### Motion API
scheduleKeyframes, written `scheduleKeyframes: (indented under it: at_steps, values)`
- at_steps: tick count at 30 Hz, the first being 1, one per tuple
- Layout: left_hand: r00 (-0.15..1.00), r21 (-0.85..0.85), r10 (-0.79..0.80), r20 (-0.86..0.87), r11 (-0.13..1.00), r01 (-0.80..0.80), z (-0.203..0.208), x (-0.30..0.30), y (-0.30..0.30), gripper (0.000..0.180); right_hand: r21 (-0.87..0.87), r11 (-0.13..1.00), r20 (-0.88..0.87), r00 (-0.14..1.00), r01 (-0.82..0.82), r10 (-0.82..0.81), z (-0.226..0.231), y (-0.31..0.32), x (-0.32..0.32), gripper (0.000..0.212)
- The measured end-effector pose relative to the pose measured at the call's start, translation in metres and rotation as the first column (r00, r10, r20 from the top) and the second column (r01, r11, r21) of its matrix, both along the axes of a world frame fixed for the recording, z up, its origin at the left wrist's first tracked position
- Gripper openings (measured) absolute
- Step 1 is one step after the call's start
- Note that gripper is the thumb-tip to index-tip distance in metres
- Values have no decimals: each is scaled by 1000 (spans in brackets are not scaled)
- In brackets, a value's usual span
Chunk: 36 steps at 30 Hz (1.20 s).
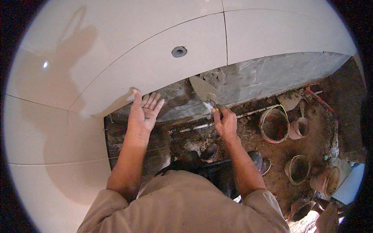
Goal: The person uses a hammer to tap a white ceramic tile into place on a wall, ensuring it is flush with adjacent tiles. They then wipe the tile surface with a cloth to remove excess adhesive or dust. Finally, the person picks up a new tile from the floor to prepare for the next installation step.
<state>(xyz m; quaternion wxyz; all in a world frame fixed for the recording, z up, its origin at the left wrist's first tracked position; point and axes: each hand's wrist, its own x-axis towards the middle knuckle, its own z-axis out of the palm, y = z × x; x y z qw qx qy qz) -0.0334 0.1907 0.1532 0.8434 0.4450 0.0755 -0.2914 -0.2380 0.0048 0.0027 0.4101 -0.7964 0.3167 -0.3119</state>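
My right hand (226, 123) is closed around the handle of a pointed trowel (203, 88). Grey mortar coats the blade, whose tip lies against the rough wall (264, 77) just under the tiles. To its left, my left hand (145, 112) is raised with palm up and fingers apart, nothing in it. Its fingertips are close to the lower edge of a large cream wall tile (155, 72); whether they touch it I cannot tell. A round grey pipe opening (179, 51) shows in that tile.
Below the bare strip runs a thin white pipe or rod (202, 126). On the dirt floor to the right stand a bucket (265, 135) with a yellow handle, a smaller pinkish bucket (294, 132) and several other containers. A red-handled tool (319, 99) lies by the wall.
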Motion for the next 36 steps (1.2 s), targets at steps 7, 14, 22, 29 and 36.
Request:
scheduleKeyframes:
  at_steps: [7, 14, 22, 29, 36]
  values:
    - [999, 23, 47, -19, 999, -47, 13, -8, -8, 108, 64, 996, 107, 992, -69, 62, -26, -15, 20, 39]
    - [1000, 7, 5, -4, 1000, -5, 19, -6, -12, 112, 217, 970, 125, 989, -110, 84, -18, -14, 32, 43]
    - [987, -29, 105, -126, 994, -109, 32, -3, -24, 109, 300, 954, -57, 997, -28, 47, 27, -4, 15, 39]
    - [995, -25, 50, -82, 998, -52, 31, -1, -21, 113, 310, 949, -66, 995, -51, 74, 43, 3, 7, 45]
    - [997, -51, 41, -69, 998, -44, 26, -1, -19, 110, 276, 961, 143, 990, -32, -8, -14, 6, 30, 35]
